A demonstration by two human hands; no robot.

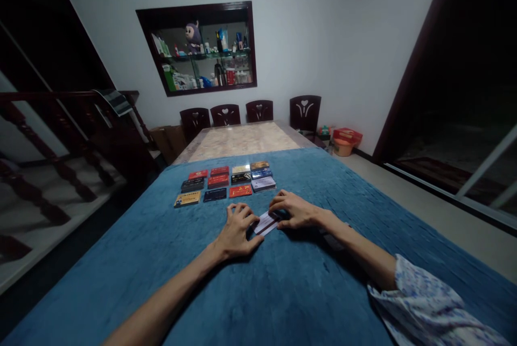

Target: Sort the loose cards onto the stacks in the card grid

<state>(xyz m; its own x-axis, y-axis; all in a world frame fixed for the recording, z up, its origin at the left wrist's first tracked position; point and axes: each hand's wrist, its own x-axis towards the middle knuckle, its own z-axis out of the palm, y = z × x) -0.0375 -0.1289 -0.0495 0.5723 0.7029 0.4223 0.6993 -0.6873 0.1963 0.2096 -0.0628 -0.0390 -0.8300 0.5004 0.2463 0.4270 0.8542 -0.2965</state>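
A white card [266, 223] with a dark stripe lies slantwise between my hands, on or just above the blue cloth [283, 281]. At its left end, my left hand [239, 229] has curved fingers and thumb closed on the edge. My right hand [293, 210] grips the right end between thumb and fingers. Beyond them, several cards and small stacks stand in rows: a yellow card [188, 198], a dark blue card [215, 194], a red card [240, 190] and a white stack [264, 183] are nearest.
The blue cloth covers the near part of a long table, whose pale stone top [246, 140] shows at the far end. Dark chairs [305, 112] stand behind it. A wall shelf [205, 50] holds bottles and a plush toy. A wooden railing [52, 163] runs along the left.
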